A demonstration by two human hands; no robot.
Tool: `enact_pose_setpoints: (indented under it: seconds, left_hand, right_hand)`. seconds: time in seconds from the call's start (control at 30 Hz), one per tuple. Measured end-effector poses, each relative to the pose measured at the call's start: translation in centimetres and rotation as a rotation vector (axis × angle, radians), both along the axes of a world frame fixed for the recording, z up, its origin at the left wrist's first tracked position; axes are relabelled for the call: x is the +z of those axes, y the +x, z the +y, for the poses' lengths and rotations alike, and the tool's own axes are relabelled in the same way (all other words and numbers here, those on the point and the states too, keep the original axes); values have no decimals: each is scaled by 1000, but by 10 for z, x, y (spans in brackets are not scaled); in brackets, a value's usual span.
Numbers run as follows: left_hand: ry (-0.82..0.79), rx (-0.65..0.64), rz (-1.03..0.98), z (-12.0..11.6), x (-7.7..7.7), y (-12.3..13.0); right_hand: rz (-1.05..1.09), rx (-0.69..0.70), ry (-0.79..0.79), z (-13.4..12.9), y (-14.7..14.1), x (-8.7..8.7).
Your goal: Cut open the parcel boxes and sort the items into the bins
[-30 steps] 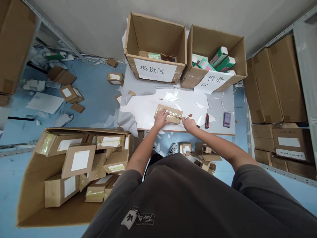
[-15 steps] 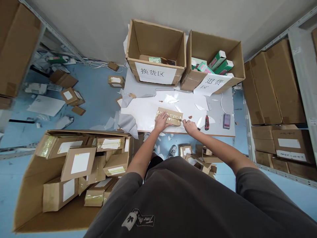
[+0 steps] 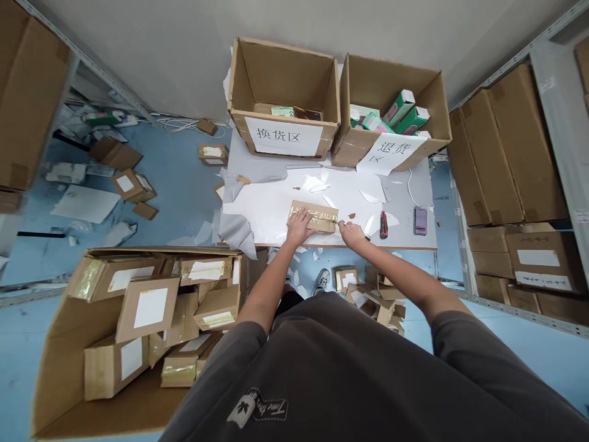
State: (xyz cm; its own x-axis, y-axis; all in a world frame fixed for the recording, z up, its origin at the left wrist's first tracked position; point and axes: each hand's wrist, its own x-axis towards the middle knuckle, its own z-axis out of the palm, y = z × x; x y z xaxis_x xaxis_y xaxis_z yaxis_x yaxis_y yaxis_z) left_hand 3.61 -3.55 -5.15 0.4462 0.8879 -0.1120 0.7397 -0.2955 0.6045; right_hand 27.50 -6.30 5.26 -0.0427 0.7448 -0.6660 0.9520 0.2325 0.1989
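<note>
A small taped cardboard box (image 3: 326,215) lies on the white table (image 3: 271,202) near its front edge. My left hand (image 3: 299,226) rests on the left part of the box with its fingers spread. At the right end of the box my right hand (image 3: 351,233) is closed round a small tool whose dark end (image 3: 367,237) shows beside the palm; its tip meets the end of the box. A red and black tool (image 3: 383,225) lies to the right of my right hand.
Two large open boxes with paper signs (image 3: 284,136) (image 3: 390,153) stand at the table's back. A phone (image 3: 420,221) lies at the right. A big carton (image 3: 59,344) of parcels is at the lower left. Shelves with boxes (image 3: 529,141) flank the right side.
The view has shifted slightly. Both hands keep nearly the same places at the small box.
</note>
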Motion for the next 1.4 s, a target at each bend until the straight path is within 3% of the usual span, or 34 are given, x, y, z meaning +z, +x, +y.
enact_pose_setpoints:
  seconds: [0.27, 0.4, 0.5, 0.6, 0.77, 0.83, 1.07, 1.23, 1.4]
  left_hand:
    - [-11, 3, 25, 1, 1, 0]
    - [-11, -23, 56, 4, 6, -3]
    - [18, -36, 99, 7, 16, 1]
    - [54, -91, 161, 9, 29, 18]
    - [23, -196, 258, 8, 38, 55]
    - [20, -176, 290, 8, 38, 62]
    - [2, -166, 345, 9, 39, 65]
    - [18, -196, 368, 7, 36, 74]
    - [-45, -134, 388, 15, 33, 83]
  right_hand:
    - [59, -35, 27, -7, 5, -5]
    - [102, -86, 46, -19, 37, -7]
    - [162, -273, 89, -33, 70, -13]
    - [359, -506, 187, -41, 83, -29]
    - [828, -950, 224, -26, 46, -67]
    - [937, -1037, 239, -12, 32, -78]
    - [922, -1035, 217, 26, 31, -90]
    - [992, -991, 155, 37, 24, -90]
    - [980, -993, 169, 41, 16, -88]
